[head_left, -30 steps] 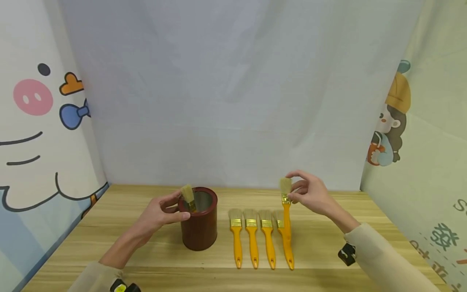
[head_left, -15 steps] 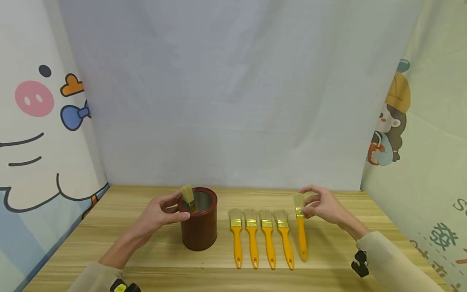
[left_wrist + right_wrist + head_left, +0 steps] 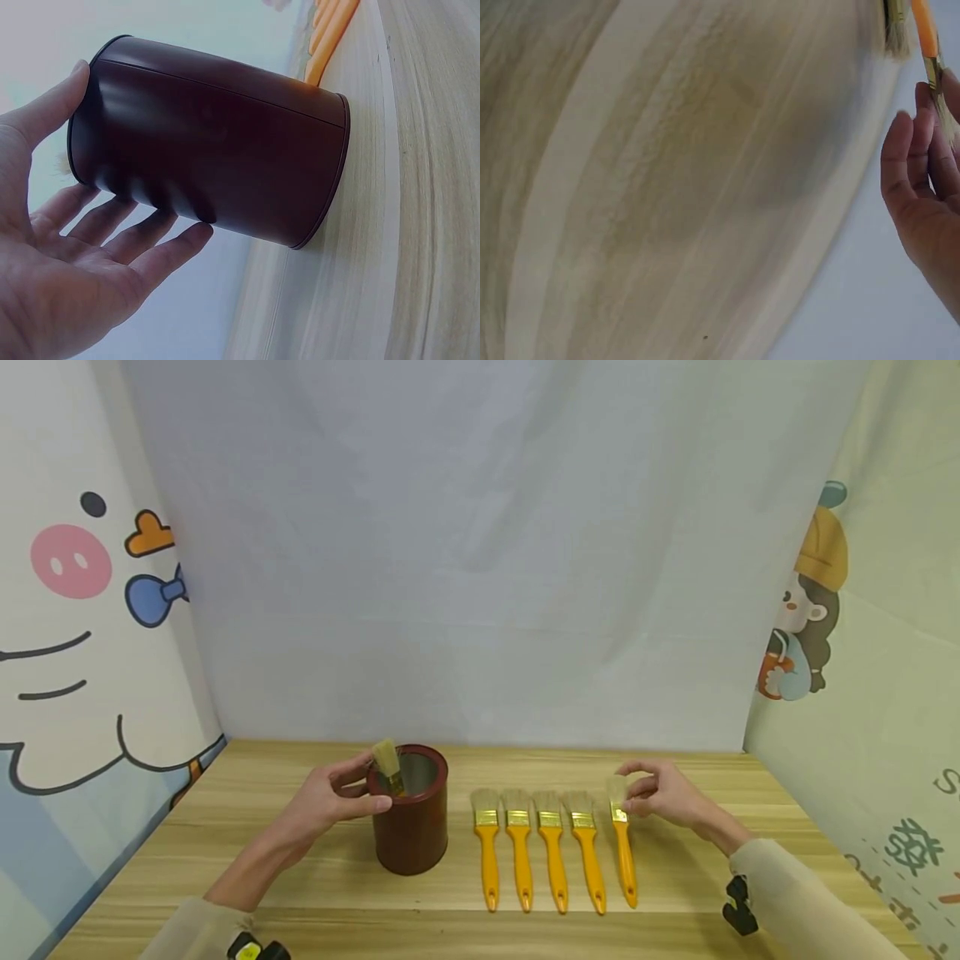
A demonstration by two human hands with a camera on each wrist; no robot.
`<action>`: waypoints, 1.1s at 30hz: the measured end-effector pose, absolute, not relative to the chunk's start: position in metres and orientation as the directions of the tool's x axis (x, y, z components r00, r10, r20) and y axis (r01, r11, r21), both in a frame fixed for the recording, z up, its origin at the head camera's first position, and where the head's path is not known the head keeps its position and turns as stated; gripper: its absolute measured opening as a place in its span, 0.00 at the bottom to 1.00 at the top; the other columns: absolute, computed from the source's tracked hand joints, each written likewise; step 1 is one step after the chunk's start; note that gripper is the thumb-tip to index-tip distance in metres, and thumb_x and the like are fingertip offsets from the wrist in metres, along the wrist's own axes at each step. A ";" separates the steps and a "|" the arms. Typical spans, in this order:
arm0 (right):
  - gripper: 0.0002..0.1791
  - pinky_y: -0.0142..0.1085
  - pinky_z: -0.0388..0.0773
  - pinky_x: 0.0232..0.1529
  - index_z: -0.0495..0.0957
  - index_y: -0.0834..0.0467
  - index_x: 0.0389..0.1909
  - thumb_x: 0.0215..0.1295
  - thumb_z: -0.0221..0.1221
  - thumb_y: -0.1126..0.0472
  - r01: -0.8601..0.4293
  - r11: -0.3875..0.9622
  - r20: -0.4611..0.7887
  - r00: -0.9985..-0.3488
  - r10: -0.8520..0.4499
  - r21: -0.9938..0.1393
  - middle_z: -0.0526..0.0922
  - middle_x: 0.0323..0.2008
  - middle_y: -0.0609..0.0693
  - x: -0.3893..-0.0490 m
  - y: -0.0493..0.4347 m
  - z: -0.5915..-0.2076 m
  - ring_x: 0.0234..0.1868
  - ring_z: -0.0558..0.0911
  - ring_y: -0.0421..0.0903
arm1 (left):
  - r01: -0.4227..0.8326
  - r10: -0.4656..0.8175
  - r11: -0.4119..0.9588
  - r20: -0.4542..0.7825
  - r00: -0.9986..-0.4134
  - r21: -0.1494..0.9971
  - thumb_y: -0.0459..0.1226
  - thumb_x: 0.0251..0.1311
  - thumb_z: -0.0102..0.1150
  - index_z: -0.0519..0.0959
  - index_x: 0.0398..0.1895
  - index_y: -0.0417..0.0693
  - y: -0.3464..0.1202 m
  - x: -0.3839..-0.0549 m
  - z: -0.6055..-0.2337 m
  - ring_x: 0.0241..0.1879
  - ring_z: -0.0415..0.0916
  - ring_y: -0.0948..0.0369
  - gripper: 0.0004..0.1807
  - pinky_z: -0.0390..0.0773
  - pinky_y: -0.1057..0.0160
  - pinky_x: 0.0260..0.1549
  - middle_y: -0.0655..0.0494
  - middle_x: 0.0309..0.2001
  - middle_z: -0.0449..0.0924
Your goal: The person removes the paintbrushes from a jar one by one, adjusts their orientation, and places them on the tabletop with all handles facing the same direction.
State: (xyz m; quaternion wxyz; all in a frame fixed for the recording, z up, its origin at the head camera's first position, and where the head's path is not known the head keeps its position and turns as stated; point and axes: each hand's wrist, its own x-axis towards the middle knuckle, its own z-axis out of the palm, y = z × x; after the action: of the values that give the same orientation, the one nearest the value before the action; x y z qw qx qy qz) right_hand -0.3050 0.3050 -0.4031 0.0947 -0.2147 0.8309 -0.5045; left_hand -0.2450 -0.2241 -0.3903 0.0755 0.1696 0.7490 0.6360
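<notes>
My left hand (image 3: 341,789) holds the rim of a dark red can (image 3: 411,835), thumb on the near side and fingers round the left; the left wrist view shows the fingers along the can's wall (image 3: 210,142). A paintbrush (image 3: 387,760) stands inside the can, bristles up, leaning left. At the right end of a row, my right hand (image 3: 663,793) pinches a yellow-handled paintbrush (image 3: 625,860) near its metal band, bristles away from me. In the right wrist view this brush (image 3: 928,34) sits between thumb and fingers (image 3: 898,150).
Several yellow-handled brushes (image 3: 521,860) lie side by side between the can and the right hand, bristles toward the back. The wooden table (image 3: 300,893) ends at a pale cloth backdrop (image 3: 465,568), with printed cloths at left and right.
My right hand has carried its brush rightward off the neighbouring brush and lowered it to the row's right end. The left hand and can have stayed in place.
</notes>
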 end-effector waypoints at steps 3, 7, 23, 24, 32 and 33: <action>0.30 0.44 0.86 0.43 0.68 0.77 0.66 0.67 0.66 0.74 -0.248 0.424 0.039 -0.895 -0.444 -0.871 0.87 0.42 0.64 -0.307 0.305 -0.408 0.41 0.87 0.51 | 0.158 0.347 0.132 0.104 -0.932 0.978 0.39 0.68 0.71 0.54 0.84 0.40 -0.223 -0.245 -0.390 0.75 0.60 0.35 0.48 0.76 0.47 0.65 0.35 0.81 0.53; 0.29 0.39 0.85 0.40 0.69 0.77 0.65 0.66 0.67 0.74 -0.232 0.441 0.018 -0.900 -0.436 -0.867 0.88 0.42 0.63 -0.309 0.306 -0.413 0.41 0.87 0.52 | 0.158 0.345 0.132 0.104 -0.933 0.978 0.40 0.68 0.71 0.54 0.84 0.41 -0.223 -0.245 -0.389 0.75 0.60 0.35 0.48 0.76 0.47 0.65 0.35 0.80 0.54; 0.26 0.39 0.83 0.34 0.74 0.77 0.60 0.64 0.70 0.72 -0.264 0.524 0.019 -0.905 -0.426 -0.809 0.87 0.40 0.61 -0.313 0.300 -0.425 0.38 0.85 0.52 | 0.151 0.341 0.138 0.096 -0.935 0.979 0.40 0.67 0.71 0.54 0.84 0.38 -0.223 -0.244 -0.390 0.75 0.60 0.35 0.49 0.75 0.46 0.66 0.36 0.82 0.48; 0.26 0.39 0.83 0.34 0.74 0.77 0.60 0.64 0.70 0.73 -0.265 0.526 0.021 -0.905 -0.425 -0.808 0.87 0.40 0.61 -0.313 0.300 -0.425 0.38 0.85 0.52 | 0.151 0.342 0.139 0.096 -0.935 0.979 0.40 0.67 0.71 0.53 0.84 0.39 -0.223 -0.244 -0.390 0.75 0.60 0.35 0.49 0.75 0.46 0.66 0.36 0.82 0.49; 0.26 0.37 0.83 0.34 0.74 0.79 0.59 0.62 0.69 0.74 -0.284 0.517 0.040 -0.901 -0.432 -0.807 0.86 0.40 0.62 -0.315 0.299 -0.426 0.38 0.85 0.52 | 0.158 0.337 0.139 0.103 -0.936 0.978 0.40 0.67 0.72 0.54 0.84 0.39 -0.223 -0.244 -0.389 0.75 0.61 0.36 0.49 0.75 0.46 0.66 0.35 0.80 0.55; 0.25 0.36 0.83 0.34 0.74 0.79 0.58 0.62 0.69 0.74 -0.291 0.522 0.045 -0.900 -0.433 -0.802 0.87 0.40 0.62 -0.315 0.299 -0.426 0.38 0.85 0.52 | 0.161 0.338 0.139 0.106 -0.935 0.977 0.40 0.67 0.72 0.55 0.84 0.40 -0.222 -0.244 -0.389 0.75 0.61 0.36 0.49 0.75 0.46 0.66 0.35 0.80 0.55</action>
State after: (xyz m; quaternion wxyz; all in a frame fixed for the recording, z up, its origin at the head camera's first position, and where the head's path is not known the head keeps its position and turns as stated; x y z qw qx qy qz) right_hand -0.3150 0.2989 -0.4260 0.0804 -0.2082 0.8686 -0.4424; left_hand -0.2439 -0.2224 -0.3889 0.0695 0.1659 0.7515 0.6347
